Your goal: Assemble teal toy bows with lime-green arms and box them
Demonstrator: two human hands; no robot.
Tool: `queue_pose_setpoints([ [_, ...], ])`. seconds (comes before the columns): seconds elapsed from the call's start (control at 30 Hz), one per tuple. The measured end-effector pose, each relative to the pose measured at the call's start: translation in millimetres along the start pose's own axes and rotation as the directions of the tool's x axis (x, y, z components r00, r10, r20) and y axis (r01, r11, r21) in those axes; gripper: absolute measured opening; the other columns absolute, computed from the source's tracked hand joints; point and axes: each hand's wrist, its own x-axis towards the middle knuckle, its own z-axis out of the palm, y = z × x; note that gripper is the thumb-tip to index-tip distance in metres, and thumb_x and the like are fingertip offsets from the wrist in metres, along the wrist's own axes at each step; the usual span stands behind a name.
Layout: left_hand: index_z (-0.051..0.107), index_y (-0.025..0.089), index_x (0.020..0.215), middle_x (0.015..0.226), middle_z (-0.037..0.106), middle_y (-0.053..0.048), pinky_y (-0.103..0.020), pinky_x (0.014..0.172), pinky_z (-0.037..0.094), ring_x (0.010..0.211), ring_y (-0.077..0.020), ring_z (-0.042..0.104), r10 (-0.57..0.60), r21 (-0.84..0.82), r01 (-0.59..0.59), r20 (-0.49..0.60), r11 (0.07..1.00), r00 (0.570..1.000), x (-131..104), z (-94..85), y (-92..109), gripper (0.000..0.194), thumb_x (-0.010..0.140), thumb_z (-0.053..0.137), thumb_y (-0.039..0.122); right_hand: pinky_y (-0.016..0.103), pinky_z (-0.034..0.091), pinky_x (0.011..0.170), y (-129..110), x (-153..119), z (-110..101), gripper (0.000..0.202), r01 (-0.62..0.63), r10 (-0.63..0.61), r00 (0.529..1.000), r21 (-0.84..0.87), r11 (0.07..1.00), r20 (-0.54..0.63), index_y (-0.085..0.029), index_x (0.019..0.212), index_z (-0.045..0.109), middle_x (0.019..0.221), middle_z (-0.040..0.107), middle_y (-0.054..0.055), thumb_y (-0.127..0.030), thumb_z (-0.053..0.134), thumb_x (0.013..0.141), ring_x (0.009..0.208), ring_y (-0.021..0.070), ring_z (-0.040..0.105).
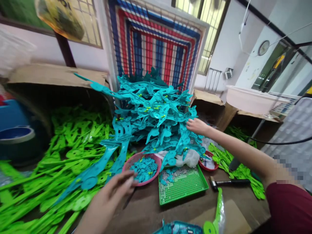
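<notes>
A tall heap of teal plastic parts (156, 110) rises at the back middle. My right hand (196, 126) reaches out to the heap's right side, its fingers curled against the teal pieces; what they hold, if anything, is too small to tell. My left hand (110, 198) is over the near left of the table, beside the pink bowl (158, 159) of small teal pieces. Its fingers are slightly bent and apart, with nothing visible in them. A green perforated tray (182, 191) with small metal bits and a few teal pieces lies right of the bowl.
Long green parts (70, 162) pile up on the left. A hammer (229, 182), a red bowl (214, 165) and more green parts (248, 178) lie on the right. At the near edge are a teal device (180, 228) and a green part (219, 208).
</notes>
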Motion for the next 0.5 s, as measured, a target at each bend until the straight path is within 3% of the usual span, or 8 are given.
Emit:
queue_pose_setpoints([
  [0.03,0.071,0.026,0.111,0.118,0.073,-0.009,-0.035,0.077,0.063,0.107,-0.03,0.071,-0.148,-0.096,0.149,0.022,0.984,0.989,32,11.8,13,0.038,0.083,0.074,0.051,0.032,0.043,0.073,-8,-3,7,0.027,0.017,-0.017,1.0,-0.01,1.0,0.004,-0.009,0.103,0.07,0.104,0.068,0.018,-0.007,0.044,0.096,0.105,0.0251,0.057],
  [0.1,0.067,0.018,0.113,0.124,0.071,-0.014,-0.032,0.085,0.06,0.112,-0.0264,0.069,-0.344,-0.274,0.325,-0.022,0.905,0.939,96,42.0,38,0.034,0.09,0.068,0.042,0.032,0.044,0.069,-22,-6,21,0.025,0.028,-0.027,1.0,-0.03,0.999,0.008,-0.009,0.098,0.07,0.1,0.07,0.017,-0.006,0.045,0.096,0.097,0.0242,0.059],
  [0.17,0.062,0.012,0.121,0.12,0.07,-0.018,-0.035,0.086,0.059,0.108,-0.0255,0.07,-0.378,-0.299,0.354,-0.027,0.886,0.925,149,73.9,55,0.037,0.096,0.062,0.04,0.033,0.044,0.067,-32,-9,31,0.024,0.016,-0.016,1.0,-0.054,0.998,0.002,-0.009,0.097,0.069,0.099,0.071,0.016,-0.006,0.045,0.095,0.093,0.0236,0.06],
  [0.23,0.061,0.012,0.124,0.117,0.07,-0.016,-0.037,0.085,0.059,0.1,-0.0228,0.07,-0.377,-0.329,0.354,-0.005,0.876,0.926,183,100.4,63,0.038,0.098,0.06,0.04,0.033,0.045,0.066,-37,-12,35,0.024,-0.008,0.006,1.0,-0.077,0.997,-0.018,-0.01,0.098,0.068,0.1,0.071,0.015,-0.007,0.044,0.096,0.091,0.0231,0.06],
  [0.3,0.061,0.014,0.123,0.114,0.069,-0.011,-0.039,0.082,0.06,0.094,-0.0203,0.069,-0.359,-0.362,0.328,-0.018,0.872,0.933,197,117.7,63,0.037,0.098,0.06,0.042,0.034,0.045,0.065,-39,-18,32,0.024,-0.038,0.034,0.998,-0.095,0.995,-0.044,-0.011,0.098,0.068,0.099,0.071,0.015,-0.007,0.044,0.096,0.091,0.0233,0.06],
  [0.37,0.062,0.015,0.119,0.112,0.067,-0.007,-0.038,0.08,0.059,0.092,-0.0186,0.067,-0.332,-0.398,0.276,-0.079,0.875,0.94,195,125.4,59,0.033,0.098,0.06,0.041,0.034,0.045,0.065,-40,-27,21,0.024,-0.079,0.072,0.995,-0.101,0.992,-0.073,-0.011,0.098,0.067,0.1,0.07,0.015,-0.007,0.043,0.096,0.093,0.0246,0.061],
  [0.5,0.061,0.014,0.103,0.101,0.065,-0.004,-0.03,0.076,0.053,0.085,-0.0141,0.063,-0.285,-0.451,0.14,-0.272,0.881,0.919,171,113.4,61,0.018,0.099,0.059,0.032,0.036,0.046,0.068,-36,-46,-18,0.033,-0.161,0.15,0.978,-0.066,0.985,-0.147,-0.006,0.119,0.06,0.108,0.067,0.021,-0.005,0.036,0.096,0.103,0.0291,0.059],
])
